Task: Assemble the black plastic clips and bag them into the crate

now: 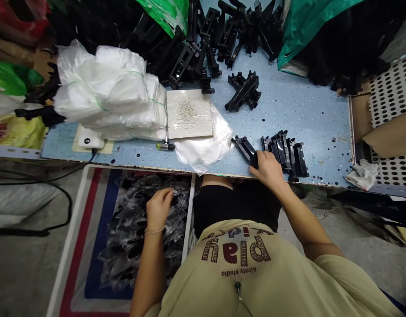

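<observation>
Right of centre, a black plastic part [245, 149] is held by the right hand [268, 169]; over bagged parts [133, 233], the left hand [159, 206] is pinched narrow.

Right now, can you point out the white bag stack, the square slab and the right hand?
White bag stack [112, 90]: head view, middle of the pile.
Square slab [203, 127]: head view, bare lower-right area.
Right hand [269, 169]: head view, back of the hand.

Blk parts [281, 149] glossy plastic, smooth – bags [104, 88] thin plastic, crinkly w/ sheen – tee [288, 273] matt cloth, cardbd flap [392, 134] matt brn paper
</observation>
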### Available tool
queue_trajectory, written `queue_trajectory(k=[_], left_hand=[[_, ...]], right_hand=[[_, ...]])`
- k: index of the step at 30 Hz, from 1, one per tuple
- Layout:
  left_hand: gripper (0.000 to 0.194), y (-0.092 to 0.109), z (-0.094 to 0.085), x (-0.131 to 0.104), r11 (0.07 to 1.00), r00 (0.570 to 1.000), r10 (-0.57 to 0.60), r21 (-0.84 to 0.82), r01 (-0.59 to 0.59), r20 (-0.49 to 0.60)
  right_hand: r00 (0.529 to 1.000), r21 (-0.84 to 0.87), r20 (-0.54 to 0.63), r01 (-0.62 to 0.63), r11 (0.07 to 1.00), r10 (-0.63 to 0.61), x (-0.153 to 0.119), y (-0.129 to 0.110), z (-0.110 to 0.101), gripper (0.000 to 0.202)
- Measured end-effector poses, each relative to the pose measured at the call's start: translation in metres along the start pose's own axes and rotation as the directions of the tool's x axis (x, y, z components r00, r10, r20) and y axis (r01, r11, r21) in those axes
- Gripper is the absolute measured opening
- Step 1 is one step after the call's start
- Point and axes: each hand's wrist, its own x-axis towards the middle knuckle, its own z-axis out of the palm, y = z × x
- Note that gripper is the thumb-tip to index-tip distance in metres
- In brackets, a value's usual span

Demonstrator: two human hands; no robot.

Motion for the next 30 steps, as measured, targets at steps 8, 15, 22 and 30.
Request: queue_trajectory(k=[8, 15, 22, 30], left_hand=[[0.014, 0.068, 0.062, 0.122, 0.878, 0.885, 0.462, -0.106, -0.466, -0.067], [0.037, 0.078, 0.042, 0.135, 0.790, 0.964, 0.091, -0.607, 0.081, 0.248], [0.036, 0.080, 0.046, 0.128, 0.788, 0.990, 0.088, -0.615, -0.003, 0.108], [0.017, 0.066, 0.047, 0.111, 0.843, 0.844, 0.520, -0.080, -0.532, -0.129]], right_hand=[[0.982, 0.925, 0.178, -0.190, 0.328, 0.065, -0.006, 0.005, -0.010, 0.048], [0.887, 0.879, 0.361, -0.427, -0.213, -0.288, 0.001, -0.046, 0.011, 0.040], [0.913, 0.878, 0.367, -0.404, -0.257, -0.181, 0.026, -0.078, 0.032, 0.034], [0.943, 0.872, 0.329, -0.323, -0.368, -0.049, 0.005, -0.043, 0.017, 0.029]])
